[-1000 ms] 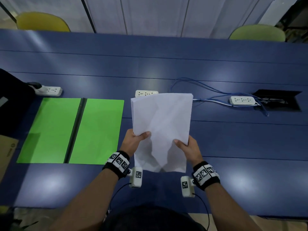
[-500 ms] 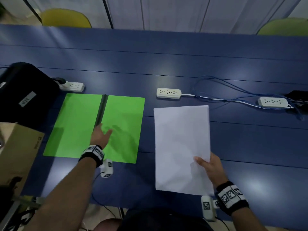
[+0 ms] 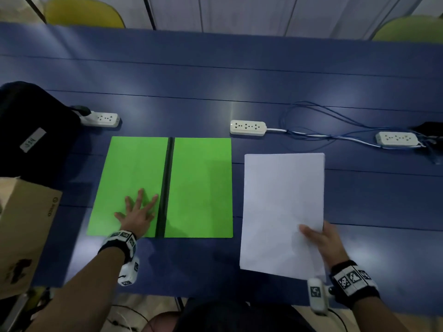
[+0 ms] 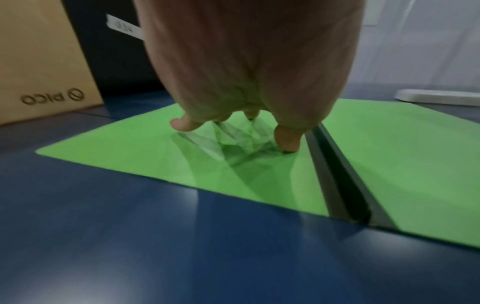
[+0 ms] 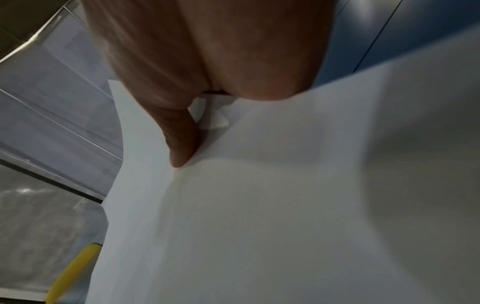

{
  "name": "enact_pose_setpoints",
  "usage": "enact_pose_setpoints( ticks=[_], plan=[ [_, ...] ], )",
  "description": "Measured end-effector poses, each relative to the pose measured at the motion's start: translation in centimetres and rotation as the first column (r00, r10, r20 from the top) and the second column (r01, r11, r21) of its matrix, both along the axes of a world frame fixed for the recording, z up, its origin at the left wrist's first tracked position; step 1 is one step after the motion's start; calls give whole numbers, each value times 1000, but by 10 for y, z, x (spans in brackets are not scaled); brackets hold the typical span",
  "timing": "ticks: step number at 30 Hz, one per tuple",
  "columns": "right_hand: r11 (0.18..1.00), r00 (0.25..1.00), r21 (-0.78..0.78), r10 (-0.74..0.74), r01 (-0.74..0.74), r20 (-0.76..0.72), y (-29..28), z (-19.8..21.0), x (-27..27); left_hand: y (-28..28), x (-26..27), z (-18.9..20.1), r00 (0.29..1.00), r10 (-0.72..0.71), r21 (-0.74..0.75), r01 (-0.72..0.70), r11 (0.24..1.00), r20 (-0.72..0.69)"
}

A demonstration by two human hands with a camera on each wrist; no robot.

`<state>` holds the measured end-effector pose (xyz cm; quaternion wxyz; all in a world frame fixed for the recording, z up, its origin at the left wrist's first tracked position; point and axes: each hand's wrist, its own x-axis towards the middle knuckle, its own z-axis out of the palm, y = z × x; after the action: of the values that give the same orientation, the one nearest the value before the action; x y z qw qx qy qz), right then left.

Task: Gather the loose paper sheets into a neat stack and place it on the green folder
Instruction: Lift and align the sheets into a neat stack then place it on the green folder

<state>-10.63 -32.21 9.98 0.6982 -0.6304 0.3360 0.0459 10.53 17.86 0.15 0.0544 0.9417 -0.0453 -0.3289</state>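
Observation:
The green folder [image 3: 201, 188] lies open and flat on the blue table, with a dark spine down its middle. My left hand [image 3: 137, 210] rests on the folder's left half with fingers spread and straight; the left wrist view shows the fingertips [image 4: 287, 139] touching the green folder [image 4: 389, 164]. A squared white paper stack [image 3: 280, 207] sits to the right of the folder. My right hand [image 3: 321, 238] pinches its near right edge, thumb on top. In the right wrist view the thumb [image 5: 179, 142] presses on the paper stack [image 5: 259, 216].
Three white power strips [image 3: 248, 127] [image 3: 103, 119] [image 3: 396, 138] and blue cables [image 3: 318, 125] lie behind the folder and paper. A black bag [image 3: 28, 140] and a cardboard box [image 3: 24, 226] stand at the left. Chairs stand beyond the table's far edge.
A second ago both hands held the stack upright. My left hand has let go and moved onto the folder's left half, fingers spread. My right hand now holds the stack low and flat.

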Motion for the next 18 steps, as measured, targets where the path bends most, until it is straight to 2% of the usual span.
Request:
enact_pose_setpoints(
  ticks=[4, 9, 14, 18],
  plan=[
    [1000, 999, 23, 14, -13, -30, 14, -12, 12, -40, -50, -4, 1000, -19, -73, 19, 997, -4],
    [998, 999, 66, 21, -18, -50, 43, -40, 36, -80, -93, -7, 996, -90, -61, 89, 994, -3],
    [998, 996, 37, 45, -43, -72, 73, -67, 66, -97, -112, -8, 997, -76, -59, 74, 996, -17],
    [997, 987, -40, 55, -62, -151, 81, -87, 77, -99, -116, -8, 998, -61, -70, 59, 996, -22]
  ],
)
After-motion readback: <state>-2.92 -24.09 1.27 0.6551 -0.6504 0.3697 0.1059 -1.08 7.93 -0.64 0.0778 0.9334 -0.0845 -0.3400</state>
